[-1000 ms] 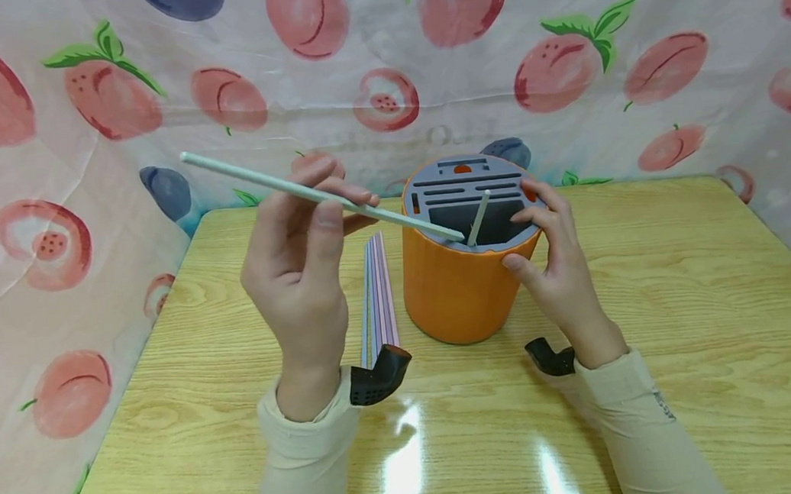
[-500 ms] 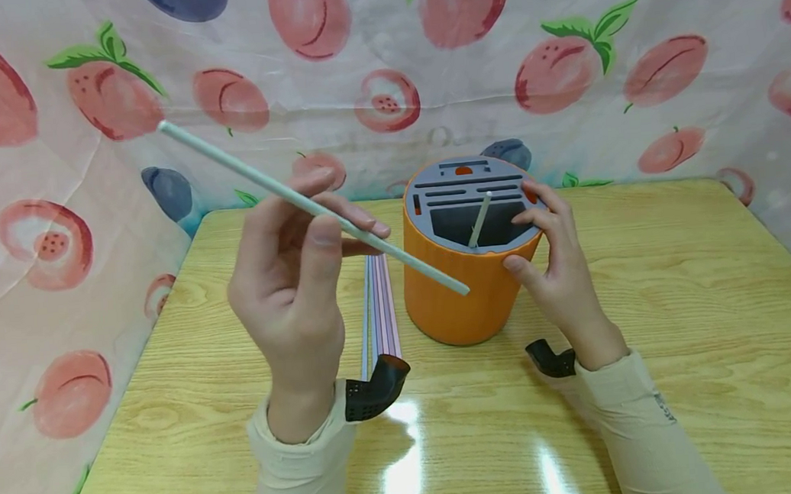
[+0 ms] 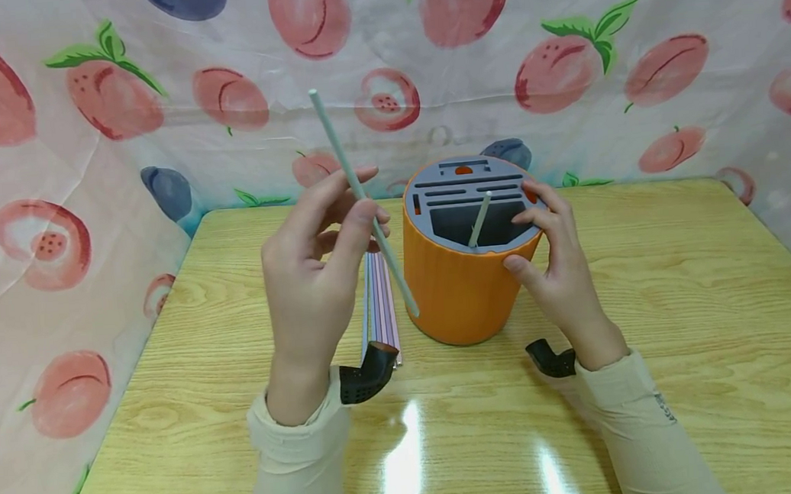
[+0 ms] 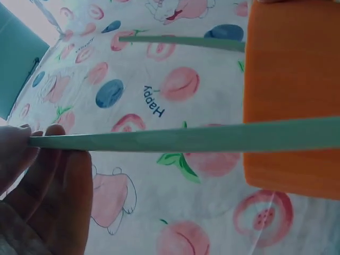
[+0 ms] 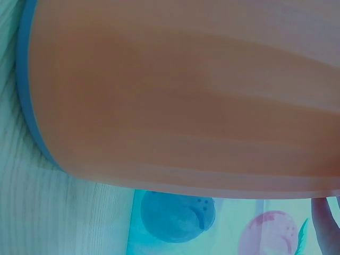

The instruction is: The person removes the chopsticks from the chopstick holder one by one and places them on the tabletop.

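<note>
In the head view my left hand [image 3: 317, 268] pinches a pale green chopstick [image 3: 397, 266] between thumb and fingers. The chopstick tilts, upper end to the left, its lower end overlapping the orange knife block [image 3: 464, 303] in this view. My right hand [image 3: 554, 251] grips the block's right rim, thumb on the outer wall and fingertips over the large opening. A second pale green chopstick [image 3: 481, 218] leans upright inside that opening. In the left wrist view the held chopstick [image 4: 186, 139] crosses in front of the block [image 4: 297, 90]. The block's side [image 5: 159, 106] fills most of the right wrist view.
Several pastel chopsticks [image 3: 380, 302] lie in a row on the wooden table [image 3: 683, 319], left of the block and partly behind my left hand. The block's grey top [image 3: 467, 182] has narrow slots. A fruit-printed cloth [image 3: 453, 82] hangs at the back and left.
My left hand has drawn the chopstick's lower end away from the block's opening, down and left, and turned the chopstick steeper. The right hand keeps its place on the rim.
</note>
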`<action>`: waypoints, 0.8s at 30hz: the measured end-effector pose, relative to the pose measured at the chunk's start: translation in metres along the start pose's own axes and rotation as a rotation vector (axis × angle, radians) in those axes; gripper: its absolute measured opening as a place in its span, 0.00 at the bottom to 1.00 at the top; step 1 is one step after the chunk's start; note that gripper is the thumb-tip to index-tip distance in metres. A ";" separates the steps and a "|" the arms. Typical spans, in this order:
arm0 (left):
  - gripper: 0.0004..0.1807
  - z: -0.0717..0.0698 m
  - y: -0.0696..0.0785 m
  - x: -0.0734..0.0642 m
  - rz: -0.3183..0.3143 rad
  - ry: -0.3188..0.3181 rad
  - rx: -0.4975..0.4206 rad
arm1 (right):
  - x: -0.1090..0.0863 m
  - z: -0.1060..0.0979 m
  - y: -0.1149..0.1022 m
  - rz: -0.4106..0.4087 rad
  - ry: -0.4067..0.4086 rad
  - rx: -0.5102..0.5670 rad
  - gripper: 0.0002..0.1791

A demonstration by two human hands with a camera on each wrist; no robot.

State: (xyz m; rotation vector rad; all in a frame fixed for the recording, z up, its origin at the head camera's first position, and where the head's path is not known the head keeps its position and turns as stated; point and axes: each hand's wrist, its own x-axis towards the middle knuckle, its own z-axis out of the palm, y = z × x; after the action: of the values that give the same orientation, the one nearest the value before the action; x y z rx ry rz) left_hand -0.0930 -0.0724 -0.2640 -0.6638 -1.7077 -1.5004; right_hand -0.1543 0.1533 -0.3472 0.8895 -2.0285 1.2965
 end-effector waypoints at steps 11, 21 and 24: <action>0.13 -0.010 -0.043 0.000 -0.184 -0.048 0.214 | 0.000 0.000 -0.001 0.029 0.000 -0.007 0.37; 0.14 -0.016 -0.073 -0.001 -0.295 -0.112 0.412 | 0.001 0.000 -0.001 0.023 -0.003 -0.007 0.37; 0.14 -0.018 -0.084 -0.003 -0.332 -0.138 0.480 | 0.001 0.000 -0.001 0.021 -0.002 -0.005 0.37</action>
State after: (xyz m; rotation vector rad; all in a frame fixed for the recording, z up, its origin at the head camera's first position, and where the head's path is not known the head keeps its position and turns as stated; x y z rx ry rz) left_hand -0.1542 -0.1050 -0.3150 -0.2399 -2.2645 -1.1982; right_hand -0.1539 0.1527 -0.3458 0.8698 -2.0475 1.3018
